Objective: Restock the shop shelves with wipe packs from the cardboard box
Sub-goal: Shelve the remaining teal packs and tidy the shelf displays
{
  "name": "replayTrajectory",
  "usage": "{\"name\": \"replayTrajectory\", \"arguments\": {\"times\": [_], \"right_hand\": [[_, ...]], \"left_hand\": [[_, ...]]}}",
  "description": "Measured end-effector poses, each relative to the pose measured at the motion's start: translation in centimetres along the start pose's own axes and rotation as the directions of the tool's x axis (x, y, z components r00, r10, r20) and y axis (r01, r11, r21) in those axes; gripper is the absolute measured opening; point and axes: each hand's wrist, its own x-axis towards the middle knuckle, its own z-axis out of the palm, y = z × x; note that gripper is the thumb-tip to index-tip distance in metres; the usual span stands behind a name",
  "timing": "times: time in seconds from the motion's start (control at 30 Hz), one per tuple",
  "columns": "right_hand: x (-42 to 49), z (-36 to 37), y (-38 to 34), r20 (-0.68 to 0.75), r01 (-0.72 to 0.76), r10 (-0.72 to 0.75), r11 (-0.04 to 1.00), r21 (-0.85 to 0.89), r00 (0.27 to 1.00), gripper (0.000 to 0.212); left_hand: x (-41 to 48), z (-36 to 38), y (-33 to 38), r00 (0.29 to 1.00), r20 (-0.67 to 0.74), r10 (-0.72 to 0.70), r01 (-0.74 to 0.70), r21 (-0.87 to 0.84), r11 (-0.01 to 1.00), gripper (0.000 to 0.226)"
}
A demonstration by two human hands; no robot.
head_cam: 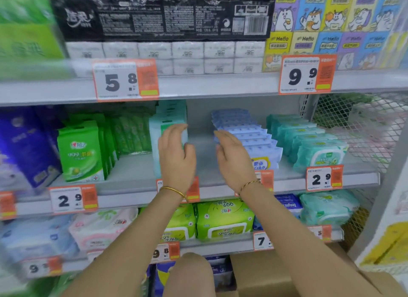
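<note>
Both my hands reach into the middle shelf (132, 175). My left hand (176, 155) has relaxed fingers that touch the side of an upright pale teal wipe pack (159, 128). My right hand (234, 157) is open, its fingertips at the left end of a row of pale blue wipe packs (249, 133). Between the two hands lies a bare gap of shelf. Neither hand holds a pack. The cardboard box (265, 274) sits low at the bottom, below my right forearm.
Green wipe packs (80, 150) stand left of the teal pack, and teal lidded packs (318, 150) right of the blue row. Price tags (72, 199) line the shelf edges. Tissue bundles fill the shelf above. A wire mesh panel (364, 124) closes the right side.
</note>
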Motion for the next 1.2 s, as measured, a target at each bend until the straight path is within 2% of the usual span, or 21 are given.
{"name": "replayTrajectory", "arguments": {"times": [0.07,0.13,0.17,0.23,0.27,0.3,0.37,0.43,0.5,0.6,0.67,0.87,0.93,0.97,1.0,1.03,1.1,1.13,1.2], "right_hand": [[0.9,2.1,-1.8,0.061,-0.156,0.145,0.957,0.245,0.987,0.043],[2.2,3.5,-3.3,0.136,-0.317,0.286,0.838,0.444,0.948,0.048],[2.9,4.1,-3.7,0.164,-0.372,0.337,0.782,0.5,0.927,0.05],[4.2,5.5,-4.0,0.23,-0.48,0.432,0.666,0.571,0.872,0.055],[4.7,6.3,-4.2,0.278,-0.529,0.463,0.599,0.601,0.841,0.059],[5.1,7.1,-4.4,0.334,-0.567,0.474,0.53,0.631,0.815,0.063],[5.5,8.6,-4.4,0.418,-0.601,0.458,0.394,0.695,0.784,0.073],[5.8,9.5,-4.3,0.416,-0.598,0.475,0.338,0.727,0.775,0.065],[5.8,9.8,-4.2,0.431,-0.612,0.495,0.295,0.734,0.755,0.055],[6.0,9.8,-3.7,0.421,-0.614,0.499,0.325,0.719,0.757,0.074],[6.6,9.3,-3.6,0.399,-0.615,0.532,0.322,0.72,0.747,0.076],[7.4,9.7,-4.0,0.413,-0.6,0.494,0.316,0.735,0.765,0.067],[7.0,9.5,-4.0,0.397,-0.578,0.491,0.299,0.759,0.775,0.074],[6.8,9.3,-4.2,0.359,-0.567,0.526,0.312,0.762,0.771,0.08],[6.5,9.0,-4.6,0.259,-0.524,0.578,0.353,0.775,0.773,0.079],[6.1,8.8,-5.1,0.089,-0.415,0.61,0.417,0.808,0.787,0.067],[4.1,8.1,-7.6,-0.194,-0.186,0.54,0.569,0.801,0.819,0.044],[3.0,8.1,-9.3,-0.247,-0.105,0.479,0.594,0.797,0.842,0.039],[1.1,9.4,-12.3,-0.211,-0.044,0.363,0.583,0.812,0.907,0.035]], "left_hand": [[1.0,-1.7,-1.3,0.974,-0.13,-0.184,0.176,-0.075,0.982,0.046],[2.4,-2.8,-3.1,0.872,-0.131,-0.471,0.425,-0.271,0.863,0.044],[3.2,-3.1,-4.0,0.805,-0.063,-0.59,0.536,-0.353,0.767,0.044],[4.7,-3.1,-5.9,0.644,0.181,-0.744,0.718,-0.478,0.505,0.055],[5.1,-3.1,-6.4,0.565,0.305,-0.766,0.778,-0.507,0.372,0.059],[5.2,-3.1,-6.6,0.532,0.386,-0.754,0.806,-0.504,0.31,0.057],[5.0,-2.7,-6.9,0.504,0.523,-0.688,0.843,-0.471,0.26,0.058],[4.6,-2.1,-7.3,0.46,0.605,-0.65,0.877,-0.426,0.224,0.058],[4.6,-2.1,-7.7,0.483,0.636,-0.602,0.868,-0.441,0.229,0.056],[5.8,-2.0,-8.4,0.523,0.603,-0.602,0.849,-0.429,0.308,0.052],[6.7,-2.0,-8.5,0.554,0.574,-0.603,0.83,-0.44,0.344,0.052],[7.7,-1.6,-7.9,0.549,0.609,-0.573,0.833,-0.459,0.311,0.044],[7.5,-2.2,-7.3,0.542,0.605,-0.583,0.837,-0.447,0.316,0.045],[7.3,-3.0,-6.9,0.562,0.578,-0.592,0.826,-0.43,0.364,0.046],[7.2,-3.7,-6.8,0.58,0.545,-0.606,0.813,-0.43,0.393,0.047],[7.2,-4.6,-6.9,0.617,0.489,-0.617,0.786,-0.425,0.449,0.048],[6.6,-6.9,-7.3,0.723,0.351,-0.595,0.688,-0.449,0.571,0.05],[6.2,-8.2,-7.5,0.773,0.272,-0.574,0.625,-0.484,0.613,0.048],[5.3,-10.5,-8.3,0.849,0.025,-0.528,0.476,-0.47,0.744,0.04]]}}
